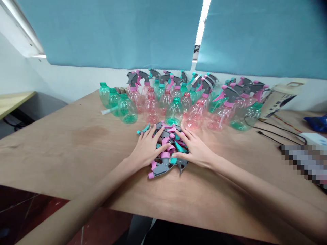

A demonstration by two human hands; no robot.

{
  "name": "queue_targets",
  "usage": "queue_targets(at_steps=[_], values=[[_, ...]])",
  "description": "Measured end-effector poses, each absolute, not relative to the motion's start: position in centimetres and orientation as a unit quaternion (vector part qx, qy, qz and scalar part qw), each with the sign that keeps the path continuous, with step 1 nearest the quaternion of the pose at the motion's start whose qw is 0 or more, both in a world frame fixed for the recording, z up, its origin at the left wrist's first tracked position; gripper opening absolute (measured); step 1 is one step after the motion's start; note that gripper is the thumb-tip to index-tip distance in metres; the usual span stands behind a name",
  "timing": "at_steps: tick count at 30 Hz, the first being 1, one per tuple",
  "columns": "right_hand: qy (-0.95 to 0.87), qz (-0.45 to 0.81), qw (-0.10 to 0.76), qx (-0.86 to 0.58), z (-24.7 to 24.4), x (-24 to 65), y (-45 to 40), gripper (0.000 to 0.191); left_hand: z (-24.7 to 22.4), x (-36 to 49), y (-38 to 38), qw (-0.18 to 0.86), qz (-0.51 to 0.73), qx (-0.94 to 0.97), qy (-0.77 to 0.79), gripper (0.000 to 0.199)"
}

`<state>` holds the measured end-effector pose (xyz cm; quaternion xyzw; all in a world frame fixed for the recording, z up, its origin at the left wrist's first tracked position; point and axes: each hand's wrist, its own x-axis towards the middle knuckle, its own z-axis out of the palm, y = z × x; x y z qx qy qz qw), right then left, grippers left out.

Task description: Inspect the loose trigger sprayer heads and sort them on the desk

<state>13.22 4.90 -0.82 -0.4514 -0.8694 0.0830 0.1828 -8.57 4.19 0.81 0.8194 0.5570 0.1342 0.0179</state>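
On my head view, I am resting both hands on a pile of loose spray heads, grey with pink and teal parts, that is lying near the middle of the table. My left hand is covering the left side of the pile, palm down, its fingers standing apart and clamping on nothing. My right hand is lying over the right side, its fingers also spreading apart and closing on nothing. The two hands are angling inward, with a strip of spray heads showing between them. One spray head is pointing its pink nozzle toward the near left, just beside my left wrist. Beyond the pile, a green bottle is standing with its neck open, among pink and green ones; several bottles behind and to the right are wearing spray heads, while others are showing bare necks. A white tube is lying by the green bottles at the left. At the right, a cream flask is leaning, and a black cable is running across the wood near a white box.
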Motion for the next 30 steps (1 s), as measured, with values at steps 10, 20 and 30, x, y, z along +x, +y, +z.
queue_targets(at_steps=[10, 20, 30], values=[[-0.854, 0.060, 0.134, -0.499, 0.0, 14.2, 4.0, 0.094, 1.1, -10.0, 3.8, 0.011, 0.092, 0.796, 0.599, 0.070], [-0.856, 0.044, 0.133, -0.497, -0.1, 13.5, 3.9, 0.092, 1.2, -9.0, 3.1, 0.032, 0.089, 0.813, 0.575, 0.066], [-0.872, 0.047, 0.145, -0.465, -0.1, 14.8, 5.6, 0.070, 0.5, -10.1, 4.0, -0.033, 0.088, 0.802, 0.590, 0.069]])
